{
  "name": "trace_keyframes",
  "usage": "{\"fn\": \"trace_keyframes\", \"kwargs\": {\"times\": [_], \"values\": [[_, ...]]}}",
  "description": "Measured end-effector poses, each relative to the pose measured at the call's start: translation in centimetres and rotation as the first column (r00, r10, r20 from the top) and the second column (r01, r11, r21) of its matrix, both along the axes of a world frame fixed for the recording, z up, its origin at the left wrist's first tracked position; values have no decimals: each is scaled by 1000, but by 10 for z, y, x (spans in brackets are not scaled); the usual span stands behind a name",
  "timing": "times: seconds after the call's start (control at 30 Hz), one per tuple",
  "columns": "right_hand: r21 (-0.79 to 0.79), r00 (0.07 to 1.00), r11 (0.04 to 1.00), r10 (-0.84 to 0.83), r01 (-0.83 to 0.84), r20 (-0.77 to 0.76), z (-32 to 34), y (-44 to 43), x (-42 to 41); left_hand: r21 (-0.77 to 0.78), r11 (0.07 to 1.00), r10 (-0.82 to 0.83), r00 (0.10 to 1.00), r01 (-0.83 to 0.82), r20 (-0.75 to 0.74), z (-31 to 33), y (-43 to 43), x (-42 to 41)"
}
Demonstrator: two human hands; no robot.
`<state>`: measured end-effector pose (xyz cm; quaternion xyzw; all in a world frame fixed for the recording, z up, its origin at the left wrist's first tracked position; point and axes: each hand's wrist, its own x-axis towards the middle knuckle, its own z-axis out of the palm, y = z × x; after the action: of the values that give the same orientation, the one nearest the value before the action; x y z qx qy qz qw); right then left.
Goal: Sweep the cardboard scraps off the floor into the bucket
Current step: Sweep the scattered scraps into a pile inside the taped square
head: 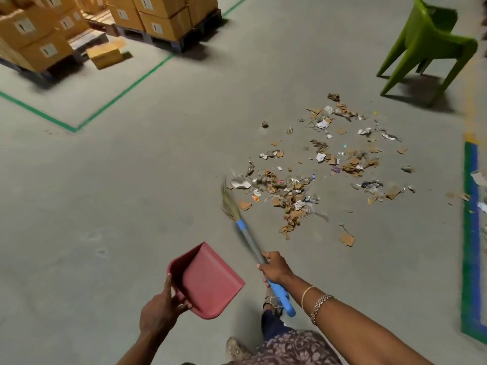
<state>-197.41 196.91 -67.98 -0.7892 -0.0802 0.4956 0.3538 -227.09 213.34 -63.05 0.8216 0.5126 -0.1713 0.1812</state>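
Dim indoor light; the green chair [432, 40] and cardboard boxes [160, 19] cast soft shadows on the floor [131, 196]. The broom [250, 241] is motion-blurred, and frame edges bend.

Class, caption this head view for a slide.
A broom in the right hand and red dustpan in the left hand, facing cardboard scraps scattered over the floor.
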Motion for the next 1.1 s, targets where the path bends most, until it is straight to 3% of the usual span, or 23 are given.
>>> {"fn": "trace_keyframes", "kwargs": {"times": [0.23, 0.57, 0.87, 1.1], "values": [[-110, 999, 994, 0, -5, -44, -32, 22, 66, 5, 1000, -4, 998, 4, -70, 16, 33, 47], [-295, 908, 860, -412, 416, 78, -59, -69, 151, -9, 990, -143, 986, 143, -81, 11, 53, 125], [-303, 739, 674, -624, 674, 256, -42, -110, 176, 24, 955, -294, 955, 295, -22, 6, 83, 184], [-111, 729, 721, -674, 684, 115, 5, -104, 123, 5, 907, -421, 907, 421, 16, -1, 112, 202]]}}
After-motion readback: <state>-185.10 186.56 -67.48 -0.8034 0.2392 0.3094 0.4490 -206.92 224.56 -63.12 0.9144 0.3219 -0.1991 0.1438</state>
